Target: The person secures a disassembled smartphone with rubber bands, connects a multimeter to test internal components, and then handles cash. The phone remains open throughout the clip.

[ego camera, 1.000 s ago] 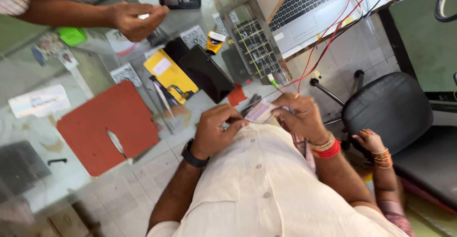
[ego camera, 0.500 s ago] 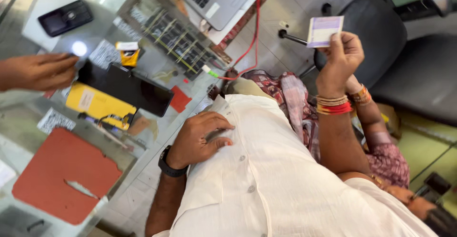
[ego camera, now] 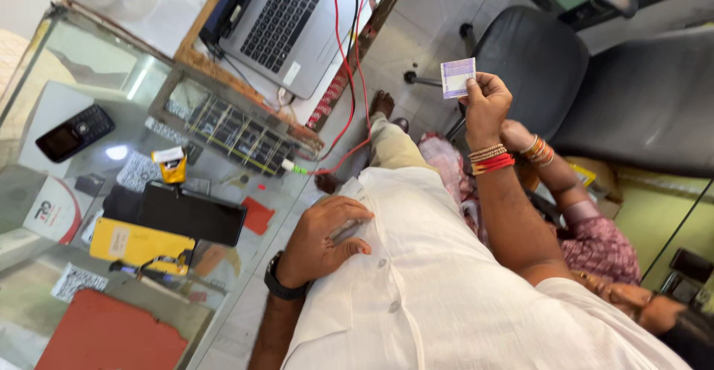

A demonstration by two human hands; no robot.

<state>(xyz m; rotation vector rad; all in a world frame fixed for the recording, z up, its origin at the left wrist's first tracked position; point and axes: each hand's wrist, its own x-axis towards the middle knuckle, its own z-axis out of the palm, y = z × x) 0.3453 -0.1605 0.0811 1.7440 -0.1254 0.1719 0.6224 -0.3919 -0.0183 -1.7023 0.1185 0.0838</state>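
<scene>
My right hand (ego camera: 487, 106) is raised over the floor and pinches a small purple-and-white paper note (ego camera: 456, 78) by its edge; red and gold bands circle the wrist. My left hand (ego camera: 323, 240), with a black watch on its wrist, rests with loosely curled fingers on the front of my white shirt (ego camera: 446, 288), holding nothing I can see. Just behind my right wrist lies another person's bangled arm (ego camera: 539, 154); that person sits beside me in patterned pink clothing.
At the left stands a glass counter (ego camera: 67, 65) with a black keypad phone (ego camera: 74, 132), a yellow box (ego camera: 137, 243), a black slab (ego camera: 190, 214) and a red mat (ego camera: 111, 336). Beyond it are a laptop (ego camera: 294, 20), red wires (ego camera: 349, 65) and black chairs (ego camera: 535, 58).
My right hand rose from my lap, carrying the note up and away to the right. My left hand settled on my shirt. Another person's hand over the counter dropped out of view.
</scene>
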